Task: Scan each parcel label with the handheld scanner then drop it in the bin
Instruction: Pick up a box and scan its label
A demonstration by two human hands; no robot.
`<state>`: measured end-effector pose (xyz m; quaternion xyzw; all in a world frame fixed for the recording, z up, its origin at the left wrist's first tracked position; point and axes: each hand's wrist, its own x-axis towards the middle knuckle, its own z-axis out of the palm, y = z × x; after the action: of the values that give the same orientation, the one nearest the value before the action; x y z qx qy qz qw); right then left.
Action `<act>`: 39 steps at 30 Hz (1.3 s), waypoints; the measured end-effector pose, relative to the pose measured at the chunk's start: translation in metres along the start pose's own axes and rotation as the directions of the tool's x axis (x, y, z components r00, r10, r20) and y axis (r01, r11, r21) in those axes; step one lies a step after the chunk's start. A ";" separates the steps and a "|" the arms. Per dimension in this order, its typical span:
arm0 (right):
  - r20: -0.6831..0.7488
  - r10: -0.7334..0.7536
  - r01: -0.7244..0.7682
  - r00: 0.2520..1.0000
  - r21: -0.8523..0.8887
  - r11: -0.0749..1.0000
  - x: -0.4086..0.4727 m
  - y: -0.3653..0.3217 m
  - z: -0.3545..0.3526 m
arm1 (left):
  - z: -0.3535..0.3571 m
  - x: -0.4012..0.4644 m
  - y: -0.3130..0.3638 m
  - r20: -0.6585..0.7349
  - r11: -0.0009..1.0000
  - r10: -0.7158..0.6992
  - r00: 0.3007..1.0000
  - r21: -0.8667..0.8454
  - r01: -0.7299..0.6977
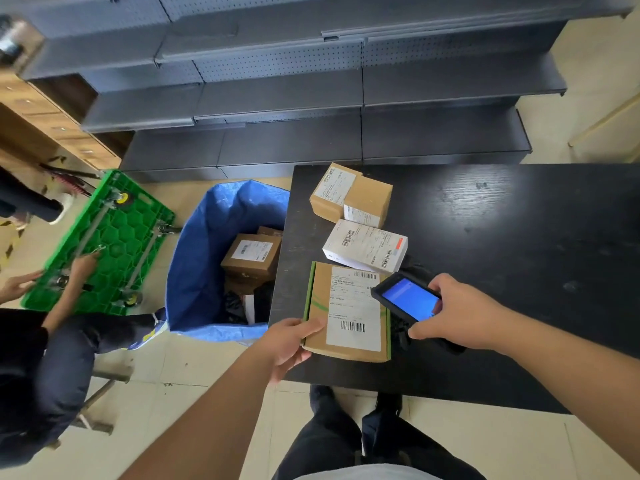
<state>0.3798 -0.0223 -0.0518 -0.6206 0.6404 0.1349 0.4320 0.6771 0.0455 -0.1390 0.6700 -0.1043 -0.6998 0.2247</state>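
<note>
A flat brown parcel with green edges [349, 310] lies at the near left of the black table [502, 244], its white label facing up. My left hand [289, 341] grips its near left corner, thumb on top. My right hand [457, 317] holds the black handheld scanner [408, 297], blue screen lit, just right of that parcel's label. Behind it lie a white parcel [365, 245] and two brown boxes [349, 195]. The blue bin bag [204, 258] stands on the floor left of the table with several parcels [251, 254] inside.
Another person crouches at the left, both hands on an upturned green plastic trolley [104, 244]. Dark metal shelving [311, 98] runs behind the table. A wooden cabinet [45, 123] stands at the far left. My legs are at the table's near edge.
</note>
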 end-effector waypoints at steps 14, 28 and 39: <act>-0.007 -0.053 0.053 0.999 -0.089 0.995 -0.018 -0.070 -0.016 | -0.043 -0.017 0.044 -0.078 0.979 0.197 0.977 -0.044 -0.200; -0.022 0.043 -0.046 0.999 -0.175 0.983 -0.025 -0.143 -0.010 | -0.090 0.008 0.080 -0.077 0.954 0.298 0.951 0.000 -0.299; 0.021 0.096 -0.091 0.995 -0.155 0.984 -0.025 -0.173 -0.002 | -0.111 0.016 0.085 -0.058 0.959 0.284 0.957 -0.002 -0.284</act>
<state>0.5334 -0.0403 0.0306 -0.6194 0.6502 0.2130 0.3850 0.8012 -0.0193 -0.1240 0.6667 -0.1893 -0.6413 0.3291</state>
